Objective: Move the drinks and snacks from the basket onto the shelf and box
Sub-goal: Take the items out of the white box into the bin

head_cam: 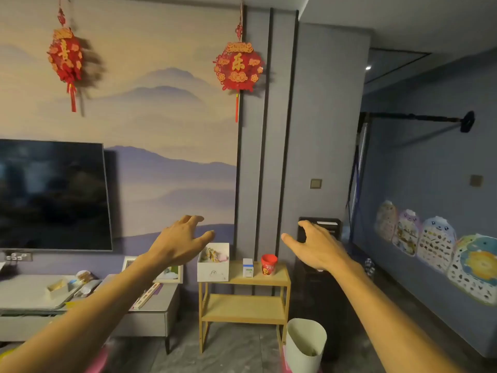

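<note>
Both hands are empty and spread wide. The left hand and the right hand reach forward with fingers loose, gripping nothing, in the air on the near side of the wooden shelf.

The task looks well along, perhaps near its end. On the top tier of the shelf, the white box stands at the left edge and already holds several wrapped snacks. A small blue-and-white carton stands near the middle, and a red cup is just beside it, toward the right edge. The lower tier carries nothing. The basket cannot be made out. Blurred pink shapes at the bottom edge of the view may belong to it, so I cannot tell whether anything is left to move.

Little writing is legible. The red hanging ornament on the wall bears the gold character 乐. The box front shows a faint mark that is too small to read. The print on the cup and the carton is also too small to read.

A white bin stands on the floor by the right front leg of the shelf. A television hangs above a low grey surface to the left.
</note>
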`<state>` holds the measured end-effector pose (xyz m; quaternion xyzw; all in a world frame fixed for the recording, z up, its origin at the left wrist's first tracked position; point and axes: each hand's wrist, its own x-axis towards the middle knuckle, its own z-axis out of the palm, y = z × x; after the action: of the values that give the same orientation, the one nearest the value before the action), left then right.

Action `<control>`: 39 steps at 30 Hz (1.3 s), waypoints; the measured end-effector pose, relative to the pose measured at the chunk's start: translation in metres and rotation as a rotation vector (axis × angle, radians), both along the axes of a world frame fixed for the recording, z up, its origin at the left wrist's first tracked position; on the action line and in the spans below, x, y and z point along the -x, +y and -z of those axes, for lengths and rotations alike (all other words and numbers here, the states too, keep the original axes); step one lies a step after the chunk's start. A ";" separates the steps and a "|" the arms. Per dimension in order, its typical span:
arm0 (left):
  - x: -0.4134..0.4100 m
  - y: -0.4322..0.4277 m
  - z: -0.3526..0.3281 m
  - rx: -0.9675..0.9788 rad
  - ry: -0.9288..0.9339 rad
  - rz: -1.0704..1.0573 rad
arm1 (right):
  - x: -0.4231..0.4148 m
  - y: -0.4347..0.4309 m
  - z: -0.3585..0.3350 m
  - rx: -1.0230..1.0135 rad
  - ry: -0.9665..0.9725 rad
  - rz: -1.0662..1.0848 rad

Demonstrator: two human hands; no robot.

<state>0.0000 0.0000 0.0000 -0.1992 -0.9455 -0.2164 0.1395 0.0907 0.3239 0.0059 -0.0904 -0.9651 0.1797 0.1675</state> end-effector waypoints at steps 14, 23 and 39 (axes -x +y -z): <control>0.285 0.007 0.022 0.018 -0.040 0.034 | 0.274 0.000 0.024 0.047 -0.057 0.019; 0.453 0.051 0.073 -0.033 -0.129 -0.044 | 0.475 0.039 0.082 0.064 -0.125 -0.071; 0.752 0.092 0.194 -0.032 -0.352 -0.140 | 0.802 0.056 0.197 0.065 -0.294 -0.198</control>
<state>-0.7518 0.0925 -0.1941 -0.0895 -0.9633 -0.2529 -0.0103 -0.7108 0.3799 -0.1916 -0.0258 -0.9771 0.2111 0.0033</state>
